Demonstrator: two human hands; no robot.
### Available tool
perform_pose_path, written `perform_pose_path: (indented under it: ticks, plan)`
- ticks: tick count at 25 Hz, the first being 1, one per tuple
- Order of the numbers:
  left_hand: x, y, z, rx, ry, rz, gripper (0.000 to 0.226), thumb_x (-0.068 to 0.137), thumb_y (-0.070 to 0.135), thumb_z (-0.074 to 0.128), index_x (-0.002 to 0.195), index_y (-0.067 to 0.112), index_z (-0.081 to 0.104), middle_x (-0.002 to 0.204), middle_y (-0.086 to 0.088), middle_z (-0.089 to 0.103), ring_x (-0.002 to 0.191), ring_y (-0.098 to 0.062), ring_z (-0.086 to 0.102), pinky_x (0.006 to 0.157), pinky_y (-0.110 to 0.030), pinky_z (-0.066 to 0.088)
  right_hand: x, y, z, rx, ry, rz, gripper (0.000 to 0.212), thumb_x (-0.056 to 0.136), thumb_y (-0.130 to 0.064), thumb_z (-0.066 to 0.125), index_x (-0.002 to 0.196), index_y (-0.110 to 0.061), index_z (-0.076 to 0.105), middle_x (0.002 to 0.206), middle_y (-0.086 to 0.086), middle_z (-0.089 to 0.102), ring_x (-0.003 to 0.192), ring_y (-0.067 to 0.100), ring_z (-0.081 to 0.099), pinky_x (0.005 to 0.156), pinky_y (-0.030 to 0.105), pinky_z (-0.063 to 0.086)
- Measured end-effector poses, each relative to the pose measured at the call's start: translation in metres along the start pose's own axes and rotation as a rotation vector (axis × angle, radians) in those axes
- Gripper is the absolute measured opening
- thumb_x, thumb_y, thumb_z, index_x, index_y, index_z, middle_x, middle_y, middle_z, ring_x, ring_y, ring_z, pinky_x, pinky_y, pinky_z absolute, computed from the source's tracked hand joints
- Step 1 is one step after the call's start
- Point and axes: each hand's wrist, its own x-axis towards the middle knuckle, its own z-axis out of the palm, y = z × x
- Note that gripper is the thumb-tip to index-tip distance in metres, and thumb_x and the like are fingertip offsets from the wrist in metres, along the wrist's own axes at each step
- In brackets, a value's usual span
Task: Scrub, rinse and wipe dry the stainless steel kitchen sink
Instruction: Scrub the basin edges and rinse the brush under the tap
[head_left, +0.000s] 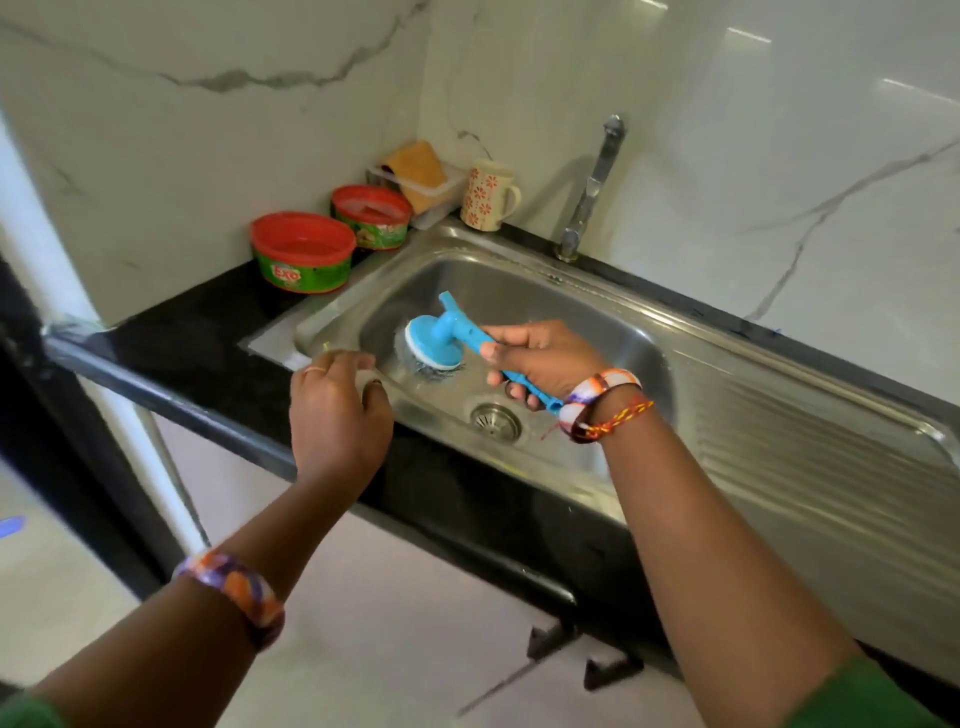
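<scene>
The stainless steel sink (587, 306) is set in a black counter, with a round drain (496, 422) in its basin floor. My right hand (543, 358) grips the blue handle of a scrub brush (441, 340). The brush's steel-wool head presses on the basin's left wall and floor. My left hand (335, 410) rests on the sink's front left rim, fingers curled over the edge, holding no tool.
A chrome tap (592, 192) rises behind the basin. Two red-lidded green dish-soap tubs (304, 252) (371, 215), a white tray with an orange cloth (418, 174) and a floral mug (488, 195) stand at the back left. A ribbed drainboard (810, 441) lies to the right.
</scene>
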Motion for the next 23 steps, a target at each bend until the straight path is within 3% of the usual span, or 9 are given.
perform_pose_path:
  ticks: [3, 8, 11, 13, 15, 17, 19, 21, 23]
  plan:
    - [0.044, -0.025, -0.014, 0.058, 0.086, -0.051, 0.03, 0.083, 0.008, 0.057, 0.111, 0.004, 0.063, 0.12, -0.015, 0.06, 0.114, -0.035, 0.052, 0.095, -0.045, 0.044, 0.069, -0.023, -0.009, 0.132, 0.07, -0.018, 0.031, 0.096, -0.008, 0.048, 0.126, -0.009, 0.056, 0.066, 0.005, 0.054, 0.03, 0.0, 0.038, 0.034, 0.01, 0.026]
    - [0.091, -0.052, -0.021, 0.34, 0.107, -0.185, 0.041, 0.084, 0.013, 0.051, 0.122, 0.001, 0.056, 0.131, -0.018, 0.052, 0.118, -0.041, 0.045, 0.096, -0.046, 0.038, 0.22, -0.081, 0.009, -0.056, 0.171, -0.219, 0.035, 0.09, -0.002, 0.045, 0.115, -0.018, 0.064, 0.063, 0.002, 0.053, 0.031, -0.002, 0.038, 0.035, 0.011, 0.029]
    - [0.096, -0.054, -0.008, 0.494, 0.037, -0.212, 0.044, 0.092, 0.017, 0.048, 0.133, 0.002, 0.045, 0.139, -0.018, 0.044, 0.127, -0.037, 0.038, 0.102, -0.046, 0.033, 0.304, -0.093, 0.026, -0.368, 0.176, -0.28, 0.033, 0.081, -0.013, 0.057, 0.112, -0.01, 0.069, 0.098, 0.01, 0.071, 0.084, 0.021, 0.068, 0.068, 0.026, 0.051]
    - [0.098, -0.053, -0.006, 0.531, 0.005, -0.222, 0.041, 0.093, 0.018, 0.045, 0.13, 0.001, 0.047, 0.136, -0.019, 0.047, 0.125, -0.037, 0.041, 0.101, -0.046, 0.033, 0.327, -0.092, 0.031, -0.53, 0.135, -0.217, 0.036, 0.081, -0.01, 0.057, 0.114, -0.001, 0.065, 0.11, 0.016, 0.067, 0.104, 0.028, 0.063, 0.072, 0.029, 0.045]
    - [0.099, -0.055, -0.006, 0.543, 0.006, -0.229, 0.038, 0.094, 0.018, 0.043, 0.126, 0.0, 0.051, 0.132, -0.02, 0.051, 0.122, -0.038, 0.044, 0.099, -0.046, 0.036, 0.33, -0.098, 0.032, -0.608, 0.048, -0.191, 0.029, 0.082, -0.006, 0.055, 0.108, 0.004, 0.064, 0.097, 0.015, 0.061, 0.091, 0.023, 0.057, 0.065, 0.027, 0.04]
    - [0.099, -0.056, -0.006, 0.551, -0.007, -0.215, 0.039, 0.094, 0.019, 0.04, 0.125, 0.0, 0.053, 0.129, -0.02, 0.054, 0.121, -0.037, 0.047, 0.098, -0.046, 0.038, 0.325, -0.111, 0.024, -0.633, 0.002, -0.223, 0.006, 0.086, -0.008, 0.056, 0.085, -0.01, 0.061, 0.086, 0.007, 0.054, 0.081, 0.019, 0.051, 0.054, 0.023, 0.041]
    - [0.1, -0.057, -0.007, 0.561, -0.023, -0.2, 0.041, 0.094, 0.022, 0.038, 0.125, 0.0, 0.054, 0.128, -0.02, 0.055, 0.12, -0.037, 0.048, 0.097, -0.046, 0.04, 0.323, -0.131, 0.01, -0.644, 0.009, -0.296, 0.025, 0.089, -0.009, 0.052, 0.069, -0.023, 0.05, 0.077, 0.003, 0.051, 0.056, 0.005, 0.055, 0.039, 0.01, 0.036]
    - [0.101, -0.058, -0.007, 0.557, -0.019, -0.185, 0.042, 0.094, 0.023, 0.037, 0.124, 0.0, 0.055, 0.126, -0.02, 0.056, 0.119, -0.038, 0.05, 0.096, -0.047, 0.041, 0.314, -0.151, -0.004, -0.516, 0.126, -0.403, 0.024, 0.09, -0.006, 0.047, 0.076, -0.018, 0.062, 0.069, 0.004, 0.051, 0.03, -0.001, 0.047, 0.03, 0.01, 0.028]
    - [0.102, -0.059, -0.005, 0.549, -0.02, -0.191, 0.041, 0.094, 0.022, 0.038, 0.123, -0.001, 0.056, 0.125, -0.021, 0.057, 0.118, -0.039, 0.051, 0.095, -0.047, 0.042, 0.308, -0.158, -0.01, -0.233, 0.238, -0.458, 0.027, 0.089, -0.006, 0.048, 0.102, -0.02, 0.067, 0.06, 0.004, 0.049, 0.024, 0.0, 0.039, 0.031, 0.014, 0.026]
